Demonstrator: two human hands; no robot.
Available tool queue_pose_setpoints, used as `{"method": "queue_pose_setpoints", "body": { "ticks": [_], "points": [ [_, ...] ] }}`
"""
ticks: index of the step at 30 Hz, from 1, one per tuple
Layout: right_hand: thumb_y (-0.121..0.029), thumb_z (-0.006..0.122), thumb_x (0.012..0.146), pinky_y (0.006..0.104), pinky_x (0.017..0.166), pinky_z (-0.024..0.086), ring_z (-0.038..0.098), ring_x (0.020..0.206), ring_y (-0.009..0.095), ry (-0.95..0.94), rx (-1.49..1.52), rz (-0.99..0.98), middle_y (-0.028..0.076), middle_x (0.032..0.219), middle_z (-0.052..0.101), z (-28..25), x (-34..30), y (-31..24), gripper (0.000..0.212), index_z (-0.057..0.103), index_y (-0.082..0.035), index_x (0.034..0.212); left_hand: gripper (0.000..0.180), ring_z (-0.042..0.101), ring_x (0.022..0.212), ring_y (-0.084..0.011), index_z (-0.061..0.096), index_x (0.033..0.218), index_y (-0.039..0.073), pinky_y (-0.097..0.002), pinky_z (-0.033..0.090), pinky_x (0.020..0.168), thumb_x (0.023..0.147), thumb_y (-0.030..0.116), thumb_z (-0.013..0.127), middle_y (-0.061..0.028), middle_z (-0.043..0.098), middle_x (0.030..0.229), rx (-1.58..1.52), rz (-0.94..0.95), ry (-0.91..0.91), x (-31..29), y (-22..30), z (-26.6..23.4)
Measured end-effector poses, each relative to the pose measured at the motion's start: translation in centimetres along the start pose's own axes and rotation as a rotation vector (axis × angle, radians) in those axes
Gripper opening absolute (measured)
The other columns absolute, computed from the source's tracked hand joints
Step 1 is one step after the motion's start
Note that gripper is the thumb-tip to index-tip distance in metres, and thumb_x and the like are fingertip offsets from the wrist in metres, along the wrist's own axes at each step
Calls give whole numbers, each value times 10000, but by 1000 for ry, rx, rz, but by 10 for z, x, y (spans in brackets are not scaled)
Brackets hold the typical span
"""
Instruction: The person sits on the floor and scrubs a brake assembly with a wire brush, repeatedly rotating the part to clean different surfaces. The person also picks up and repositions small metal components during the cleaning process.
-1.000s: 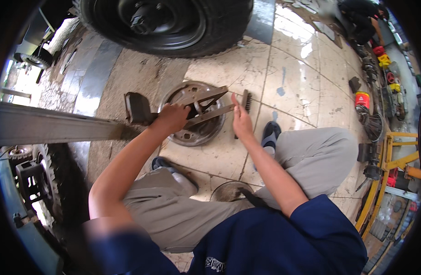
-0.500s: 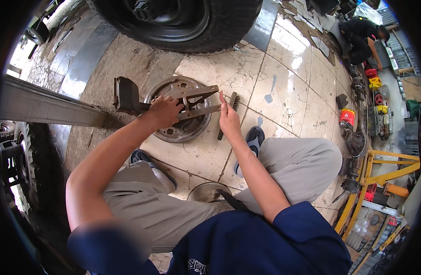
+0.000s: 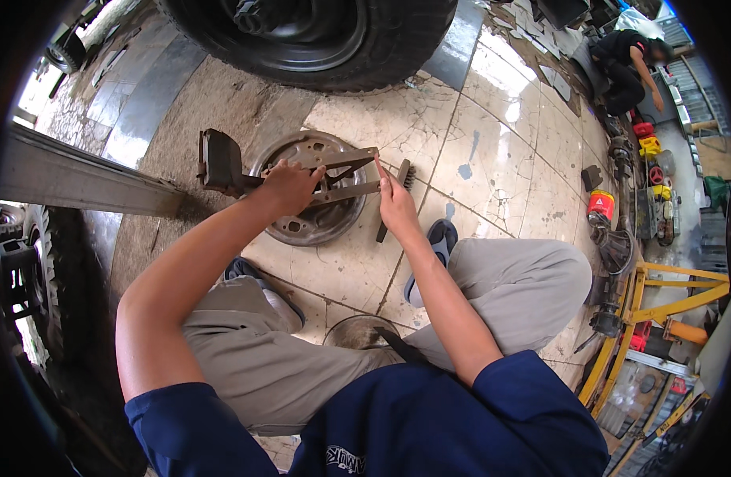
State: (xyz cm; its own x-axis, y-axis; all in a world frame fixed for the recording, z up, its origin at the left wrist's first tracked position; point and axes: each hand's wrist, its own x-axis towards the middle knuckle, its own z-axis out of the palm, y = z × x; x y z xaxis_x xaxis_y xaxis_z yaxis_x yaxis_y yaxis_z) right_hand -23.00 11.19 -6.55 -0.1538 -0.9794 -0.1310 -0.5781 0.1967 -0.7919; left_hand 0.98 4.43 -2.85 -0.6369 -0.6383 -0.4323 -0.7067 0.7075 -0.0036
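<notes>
A rusty metal bracket with two long arms lies over a round, flanged metal plate on the tiled floor. A dark box-shaped part is at its left end. My left hand grips the bracket's middle, its fingers partly hidden among the metal. At the bracket's right end, my right hand is closed with a thin reddish-brown strip at its fingertips, against the upper arm's tip. The strip's kind is unclear. A wire brush lies on the floor just beyond that hand.
A large tyre stands ahead, and a metal post rises at the left. A round object sits between my legs. Along the right are a red can, a yellow frame and a person bending over.
My right hand has shifted slightly left, bringing the reddish strip onto the bracket's tip. The left hand's fingers have spread a little along the bracket. The other person's arm has moved.
</notes>
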Motion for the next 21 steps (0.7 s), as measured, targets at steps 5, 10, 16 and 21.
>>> {"method": "queue_pose_setpoints", "body": {
  "ticks": [5, 10, 16, 21],
  "points": [
    [-349, 366, 1065, 443, 945, 467, 609, 1113, 422, -25, 34, 86, 260, 1163, 650, -4, -2, -20, 462, 554, -34, 1347, 777, 601, 1174, -315, 287, 1544, 93, -479, 447, 1021, 922, 402, 636, -133, 666, 1179, -2, -46, -76, 0, -1, -2],
    [-340, 376, 1066, 445, 967, 461, 595, 1154, 427, 129, 56, -69, 272, 1202, 639, 15, -4, -1, 463, 553, -13, 1341, 751, 614, 1155, -319, 280, 1545, 80, -474, 455, 1018, 918, 302, 629, -147, 662, 1174, -5, -32, -41, 5, -4, 3],
    [-222, 387, 1054, 462, 998, 457, 572, 1183, 430, 238, -64, -76, 248, 1282, 607, -3, 1, -4, 441, 439, -68, 1463, 726, 617, 1156, -311, 341, 1523, 75, -489, 438, 1041, 882, 244, 636, -158, 654, 1190, 2, -38, -79, 9, -7, -5],
    [-248, 405, 1048, 454, 1021, 449, 562, 1212, 425, -71, -82, 156, 237, 1329, 588, -1, -2, -6, 442, 464, -82, 1453, 689, 630, 1133, -296, 392, 1505, 87, -514, 413, 1066, 883, 264, 630, -145, 661, 1176, 26, -88, 11, 5, -10, 10]
  ]
}}
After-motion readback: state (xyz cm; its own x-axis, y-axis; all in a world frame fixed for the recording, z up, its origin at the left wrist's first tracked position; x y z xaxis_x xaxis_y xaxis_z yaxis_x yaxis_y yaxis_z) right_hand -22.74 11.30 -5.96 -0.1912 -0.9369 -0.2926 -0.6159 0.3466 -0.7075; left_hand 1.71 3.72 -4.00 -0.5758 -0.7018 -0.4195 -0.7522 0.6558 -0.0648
